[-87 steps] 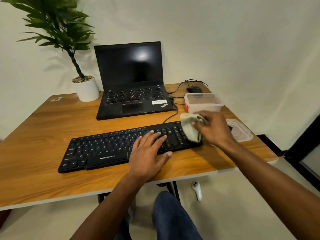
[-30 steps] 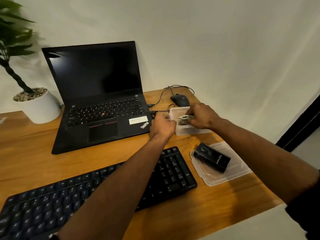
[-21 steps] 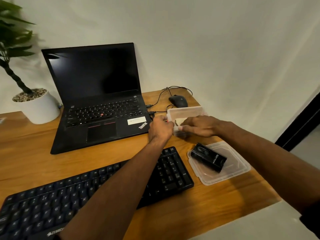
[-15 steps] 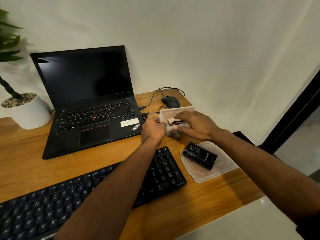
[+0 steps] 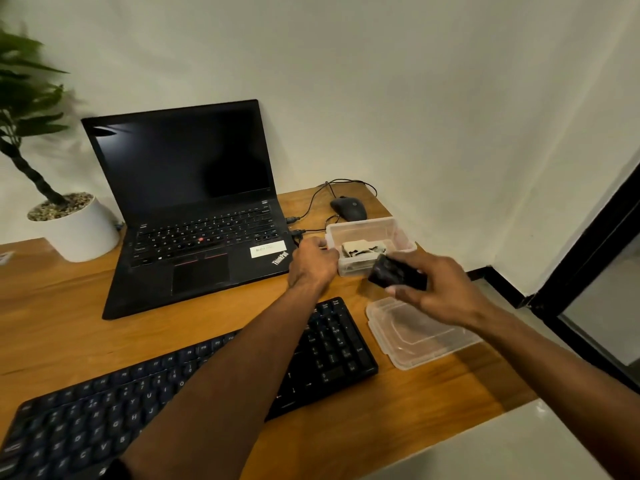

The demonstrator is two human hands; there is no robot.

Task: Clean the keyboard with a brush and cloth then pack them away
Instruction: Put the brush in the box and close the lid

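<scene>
Plain off-white plaster wall [image 5: 415, 98] ran behind and to right, meeting at soft corner. Warm-toned wooden desk with pale edge [image 5: 398, 420] stood against it. Black open laptop with dark screen [image 5: 187, 188] sat at back, black corded mouse [image 5: 349, 207] beside it. Green leafy plant in white round pot [image 5: 74, 226] stood at left rear. Black door frame [image 5: 595, 244] at right; pale glossy tiled floor [image 5: 519, 445] below. Light dim, even.

R hand [image 5: 446, 292] grips small black boxy brush [image 5: 396, 274] just above clear plastic lid [image 5: 420, 336] on wooden desk [image 5: 62, 306]. L hand [image 5: 313, 261] holds clear plastic tub [image 5: 367, 230] w/ folded beige cloth [image 5: 362, 249] inside. Black keyboard [image 5: 325, 348] near front edge.
</scene>
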